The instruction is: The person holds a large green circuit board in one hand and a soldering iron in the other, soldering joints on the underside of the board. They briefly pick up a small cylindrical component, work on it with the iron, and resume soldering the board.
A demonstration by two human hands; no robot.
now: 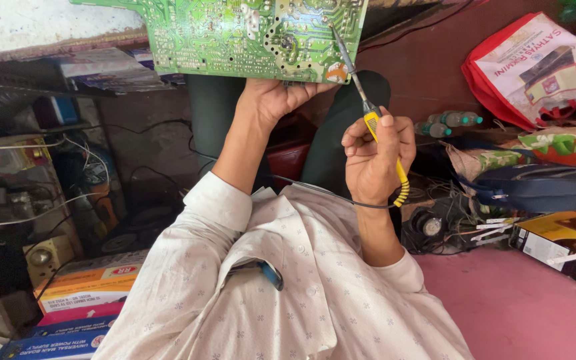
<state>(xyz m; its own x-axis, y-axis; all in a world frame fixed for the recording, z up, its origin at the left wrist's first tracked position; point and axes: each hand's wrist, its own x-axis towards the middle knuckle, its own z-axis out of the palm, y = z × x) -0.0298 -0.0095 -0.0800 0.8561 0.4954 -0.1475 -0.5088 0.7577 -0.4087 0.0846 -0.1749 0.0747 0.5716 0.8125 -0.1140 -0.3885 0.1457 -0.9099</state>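
A green circuit board [235, 33], solder side up, lies tilted at the top of the view. My left hand [278, 97] grips its near edge from below. My right hand [375, 160] is closed around a soldering iron [368, 113] with a yellow handle. Its thin metal tip reaches up to the board's right part, near an orange-and-white spot. A black cord runs from the handle's ribbed yellow end across my lap. Both arms are in pale patterned sleeves.
A red-and-white bag [535, 67] lies upper right, with plastic bottles [448, 122] and a dark strap bag [541, 187] below it. Tangled cables and a small speaker [431, 227] sit right of my lap. Flat boxes [81, 293] are stacked lower left, beside wired devices.
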